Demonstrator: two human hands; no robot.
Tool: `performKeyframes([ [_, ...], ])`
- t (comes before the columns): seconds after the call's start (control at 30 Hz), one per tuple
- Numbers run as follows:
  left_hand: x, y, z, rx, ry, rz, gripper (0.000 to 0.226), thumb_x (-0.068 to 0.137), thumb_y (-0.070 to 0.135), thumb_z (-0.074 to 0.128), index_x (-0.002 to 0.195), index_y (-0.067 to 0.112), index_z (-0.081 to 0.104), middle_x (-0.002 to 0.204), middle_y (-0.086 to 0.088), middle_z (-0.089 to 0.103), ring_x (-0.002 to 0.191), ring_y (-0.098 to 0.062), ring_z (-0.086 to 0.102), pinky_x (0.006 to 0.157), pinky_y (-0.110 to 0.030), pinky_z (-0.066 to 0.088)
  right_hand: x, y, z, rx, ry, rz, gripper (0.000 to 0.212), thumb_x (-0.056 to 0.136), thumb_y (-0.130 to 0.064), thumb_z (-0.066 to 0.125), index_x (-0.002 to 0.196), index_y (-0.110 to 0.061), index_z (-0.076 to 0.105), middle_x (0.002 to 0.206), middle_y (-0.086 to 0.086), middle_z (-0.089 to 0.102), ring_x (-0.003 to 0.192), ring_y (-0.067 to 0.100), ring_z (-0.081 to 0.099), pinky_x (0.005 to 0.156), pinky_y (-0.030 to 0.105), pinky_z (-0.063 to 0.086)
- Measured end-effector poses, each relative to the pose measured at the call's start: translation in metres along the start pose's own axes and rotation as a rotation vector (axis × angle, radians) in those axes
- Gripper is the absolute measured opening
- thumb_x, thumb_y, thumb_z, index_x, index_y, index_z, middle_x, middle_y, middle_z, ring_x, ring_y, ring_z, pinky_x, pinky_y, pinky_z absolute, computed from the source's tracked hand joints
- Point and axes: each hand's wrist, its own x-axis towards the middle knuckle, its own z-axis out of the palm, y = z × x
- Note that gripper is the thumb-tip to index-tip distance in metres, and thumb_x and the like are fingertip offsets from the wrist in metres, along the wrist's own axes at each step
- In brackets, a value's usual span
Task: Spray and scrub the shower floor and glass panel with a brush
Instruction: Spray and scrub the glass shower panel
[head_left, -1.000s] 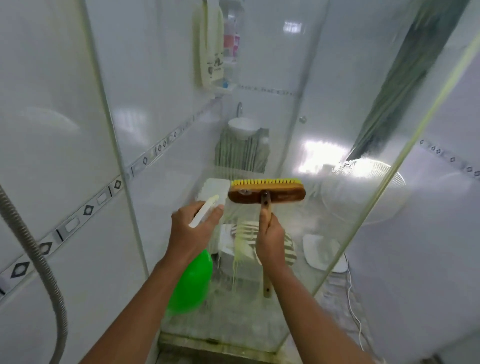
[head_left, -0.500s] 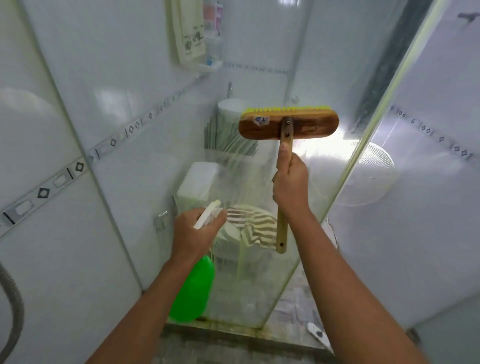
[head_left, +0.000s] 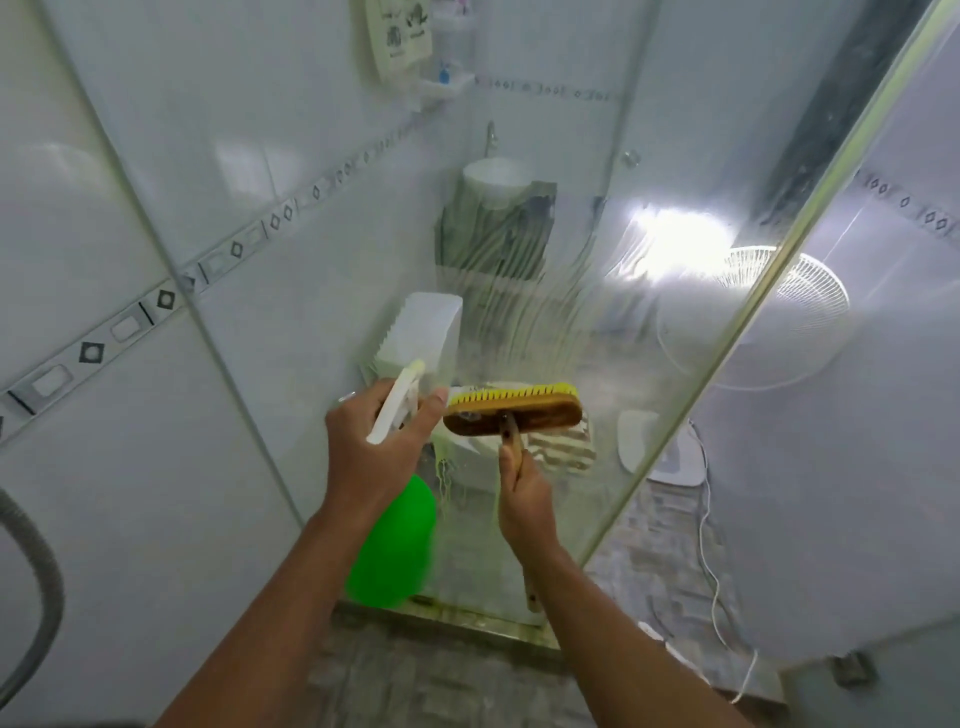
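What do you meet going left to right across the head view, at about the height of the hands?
Shower hose → decorated tile band → left hand gripping the green spray bottle → right hand holding the brush → glass panel edge → fan.

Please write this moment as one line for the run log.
left hand: grips spray bottle | right hand: holds brush | bristles on glass panel

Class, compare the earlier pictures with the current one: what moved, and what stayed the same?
The right hand drew the yellow-bristled wooden brush back down the glass panel, after raising it. The left hand holds the green spray bottle as before.
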Motion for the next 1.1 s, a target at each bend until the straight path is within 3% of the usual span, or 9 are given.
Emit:
performKeyframes([
  [0.1, 0.0, -0.001, 0.001, -0.003, -0.003, 0.004, 0.029, 0.089, 0.039, 0.08, 0.08, 0.011, 0.076, 0.066, -0.006, 0.071, 0.061, -0.024, 0.065, 0.051, -0.021, 0.047, 0.028, -0.055, -0.018, 0.052, 0.111, -0.167, 0.05, 0.101, -0.052, 0.033, 0.108, -0.012, 0.063, 0.083, -0.001, 0.065, 0.077, 0.016, 0.063, 0.066, 0.032, 0.049],
  [0.27, 0.001, 0.006, 0.013, -0.054, -0.021, -0.001, 0.056, 0.08, 0.059, 0.073, 0.081, 0.003, 0.074, 0.071, -0.019, 0.072, 0.068, -0.036, 0.068, 0.06, -0.043, 0.053, 0.078, -0.157, -0.078, 0.282, 0.284, -0.332, 0.03, 0.104, -0.045, 0.035, 0.081, -0.031, 0.05, 0.06, -0.011, 0.044, 0.052, 0.006, 0.045, 0.049, 0.027, 0.038],
  [0.4, 0.011, 0.02, 0.022, -0.082, -0.046, 0.034, 0.039, 0.089, 0.041, 0.08, 0.081, 0.003, 0.074, 0.071, -0.017, 0.073, 0.069, -0.038, 0.069, 0.058, -0.037, 0.052, 0.071, -0.124, -0.08, 0.252, 0.268, -0.304, 0.029, 0.103, -0.046, 0.035, 0.082, -0.033, 0.051, 0.062, -0.011, 0.048, 0.054, 0.003, 0.047, 0.051, 0.023, 0.039],
  [0.5, 0.016, 0.035, 0.027, -0.108, -0.056, 0.064, 0.047, 0.087, 0.051, 0.076, 0.083, 0.004, 0.076, 0.072, -0.014, 0.074, 0.068, -0.031, 0.07, 0.053, -0.023, 0.05, 0.036, -0.05, -0.052, 0.189, 0.217, -0.155, 0.048, 0.099, -0.061, 0.032, 0.088, -0.023, 0.06, 0.071, -0.008, 0.06, 0.065, 0.006, 0.057, 0.06, 0.029, 0.046],
  [0.6, 0.022, 0.051, 0.034, -0.125, -0.074, 0.1, 0.051, 0.085, 0.055, 0.074, 0.083, 0.004, 0.076, 0.072, -0.016, 0.074, 0.07, -0.033, 0.071, 0.061, -0.038, 0.055, 0.018, -0.01, -0.041, 0.202, 0.168, -0.01, 0.061, 0.093, -0.073, 0.03, 0.088, -0.021, 0.062, 0.074, -0.008, 0.061, 0.069, 0.007, 0.059, 0.063, 0.031, 0.045],
  [0.7, 0.031, 0.063, 0.039, -0.122, -0.073, 0.13, 0.053, 0.083, 0.058, 0.07, 0.079, 0.005, 0.075, 0.072, -0.015, 0.073, 0.068, -0.033, 0.069, 0.061, -0.041, 0.052, 0.025, -0.044, -0.063, 0.201, 0.202, -0.066, 0.056, 0.096, -0.067, 0.031, 0.082, -0.021, 0.059, 0.066, 0.0, 0.059, 0.061, 0.012, 0.058, 0.055, 0.038, 0.047],
  [0.8, 0.038, 0.072, 0.045, -0.122, -0.076, 0.143, 0.056, 0.084, 0.062, 0.072, 0.078, 0.006, 0.073, 0.071, -0.015, 0.072, 0.067, -0.034, 0.068, 0.061, -0.044, 0.054, 0.052, -0.128, -0.111, 0.224, 0.201, -0.225, 0.04, 0.102, -0.049, 0.033, 0.079, -0.028, 0.057, 0.056, -0.009, 0.052, 0.051, 0.002, 0.052, 0.048, 0.021, 0.04],
  [0.97, 0.049, 0.095, 0.053, -0.135, -0.087, 0.145, 0.033, 0.089, 0.041, 0.078, 0.079, 0.01, 0.076, 0.071, -0.012, 0.073, 0.065, -0.024, 0.067, 0.052, -0.02, 0.049, 0.102, -0.237, -0.185, 0.218, 0.379, -0.349, 0.049, 0.103, -0.051, 0.031, 0.065, -0.022, 0.043, 0.054, -0.011, 0.04, 0.046, 0.005, 0.039, 0.045, 0.023, 0.035],
  [1.1, 0.053, 0.115, 0.053, -0.183, -0.095, 0.178, 0.047, 0.083, 0.057, 0.076, 0.08, 0.01, 0.077, 0.071, -0.01, 0.073, 0.067, -0.02, 0.067, 0.052, -0.016, 0.048, 0.087, -0.209, -0.175, 0.215, 0.327, -0.325, 0.046, 0.104, -0.048, 0.032, 0.068, -0.023, 0.046, 0.053, -0.012, 0.045, 0.047, 0.001, 0.044, 0.047, 0.018, 0.036],
])
